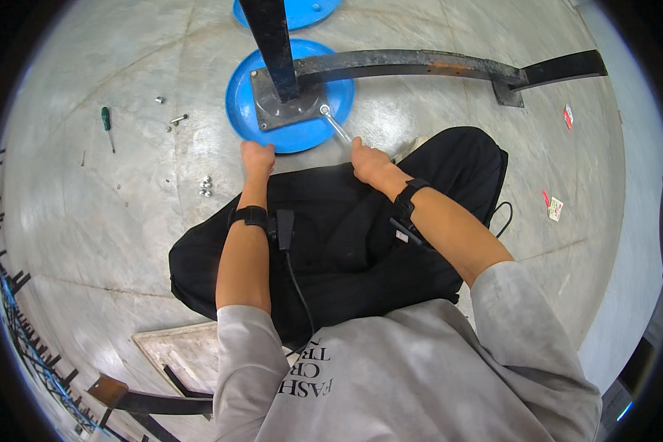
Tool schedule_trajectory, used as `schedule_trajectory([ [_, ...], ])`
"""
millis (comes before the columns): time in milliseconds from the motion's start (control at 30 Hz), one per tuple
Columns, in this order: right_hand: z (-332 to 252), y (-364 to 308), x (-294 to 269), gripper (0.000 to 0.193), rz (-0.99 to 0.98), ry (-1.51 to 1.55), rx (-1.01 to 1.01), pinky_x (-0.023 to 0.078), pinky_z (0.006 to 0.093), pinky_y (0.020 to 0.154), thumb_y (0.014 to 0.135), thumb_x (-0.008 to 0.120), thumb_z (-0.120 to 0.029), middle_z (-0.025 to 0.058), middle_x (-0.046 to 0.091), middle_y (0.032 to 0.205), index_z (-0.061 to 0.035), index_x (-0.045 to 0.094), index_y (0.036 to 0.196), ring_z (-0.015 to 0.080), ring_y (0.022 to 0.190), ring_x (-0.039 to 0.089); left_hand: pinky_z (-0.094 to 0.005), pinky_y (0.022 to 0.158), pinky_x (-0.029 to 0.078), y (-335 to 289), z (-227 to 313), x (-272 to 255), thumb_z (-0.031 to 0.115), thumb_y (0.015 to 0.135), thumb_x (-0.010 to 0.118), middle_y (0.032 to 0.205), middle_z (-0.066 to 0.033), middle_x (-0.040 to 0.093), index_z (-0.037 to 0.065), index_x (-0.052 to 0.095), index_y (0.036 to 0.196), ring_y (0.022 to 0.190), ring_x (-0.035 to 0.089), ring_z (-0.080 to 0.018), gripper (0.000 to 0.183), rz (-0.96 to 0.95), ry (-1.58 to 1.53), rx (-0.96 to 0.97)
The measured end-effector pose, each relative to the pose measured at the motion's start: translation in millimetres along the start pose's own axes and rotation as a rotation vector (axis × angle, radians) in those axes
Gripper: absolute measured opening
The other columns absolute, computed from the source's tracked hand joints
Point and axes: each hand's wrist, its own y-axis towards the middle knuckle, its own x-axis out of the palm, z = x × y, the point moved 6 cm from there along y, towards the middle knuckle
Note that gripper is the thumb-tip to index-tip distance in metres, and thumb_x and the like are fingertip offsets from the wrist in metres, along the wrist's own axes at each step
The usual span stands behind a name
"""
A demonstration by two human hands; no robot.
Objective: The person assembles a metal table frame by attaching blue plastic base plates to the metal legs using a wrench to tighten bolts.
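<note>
My right hand (370,159) is closed round the handle of a silver wrench (337,127). The wrench's ring end sits over a bolt at the near right corner of a dark square metal plate (276,118). That plate lies on a round blue disc (239,96) and has a black metal post (271,44) rising from it. At the disc's near edge is my left hand (258,158), its fingers curled against the rim; how firmly they grip is partly hidden.
A green-handled screwdriver (107,121), a bolt (179,118) and several shiny nuts (206,186) lie on the floor to the left. A curved black metal bar (412,63) runs rightward from the post. Behind stands another blue disc (302,13). Tags (555,209) lie at right.
</note>
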Motion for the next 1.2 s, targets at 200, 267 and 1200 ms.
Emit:
schedule_trajectory([
  [200,24.5,16.8,-60.2,0.028,0.189,-0.456,-0.155,0.05,0.0377,0.069,0.086,0.043,-0.015,0.0124,0.065,0.093,-0.0074,0.048,0.113,0.0282,0.086,0.064,-0.0286,0.031,0.034,12.1,-12.9,1.2,-0.001,0.075,0.049,0.066,-0.014,0.051,-0.005,0.025,0.104,0.044,0.051,-0.018,0.038,-0.031,-0.074,-0.074],
  [267,50.5,36.4,-94.2,0.023,0.248,-0.507,-0.106,0.051,0.0382,0.067,0.084,0.045,-0.013,0.0097,0.065,0.095,-0.0091,0.059,0.101,0.028,0.088,0.063,-0.0297,0.032,0.035,4.8,-3.5,8.8,-0.001,0.074,0.049,0.06,-0.0143,0.05,-0.008,0.025,0.102,0.041,0.05,-0.0196,0.038,-0.036,-0.095,-0.027],
  [1200,38.9,29.1,-122.9,0.016,0.683,-0.061,-0.268,0.042,0.039,0.082,0.067,0.06,-0.008,0.0113,0.059,0.091,-0.0072,0.067,0.081,0.0291,0.093,0.05,-0.0415,0.065,0.046,-49.2,53.7,5.5,0.01,0.074,0.057,0.076,-0.0154,0.061,0.004,0.055,0.094,0.074,0.059,-0.0325,0.021,0.098,0.251,0.56],
])
